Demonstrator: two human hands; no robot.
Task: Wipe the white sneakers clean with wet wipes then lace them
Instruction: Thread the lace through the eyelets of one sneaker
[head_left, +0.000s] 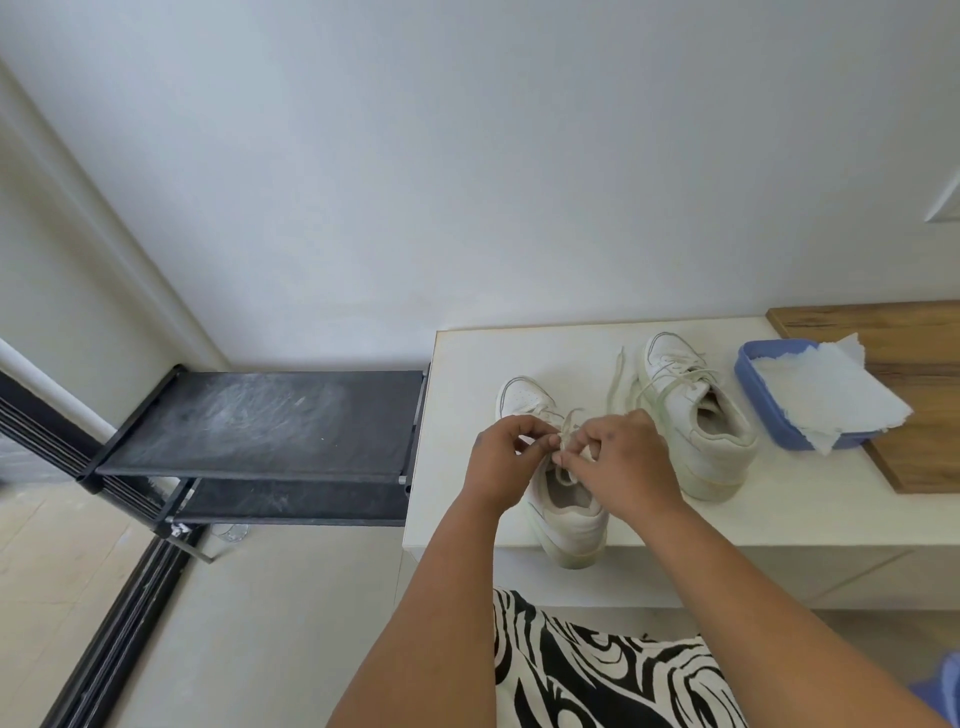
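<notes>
Lacing is the step in hand: both hands work over the near sneaker (563, 512), which stands on the front edge of the white bench (467, 364) with its toe pointing toward the wall and its heel at the bench lip. The left hand (501, 460) has its fingers curled and pinches a strand of the lace (569, 423) just above the tongue; the right hand (621, 454) is likewise closed on the lace, fingertips almost touching those of the left. The far sneaker (696, 415) stands beside it to the right, near but apart, its laces lying loose across the upper and onto the bench. A blue tub (753, 400) holding white wipes (831, 395) sits just beyond that shoe on a wooden board (909, 332). Wiping appears finished, judged from the shoes' clean uppers. The next move probably calls for drawing the pinched strands tight and crossing them at the top eyelets; whether a knot is already forming cannot be told, as the fingers hide it. The far sneaker likely needs attention afterward.
</notes>
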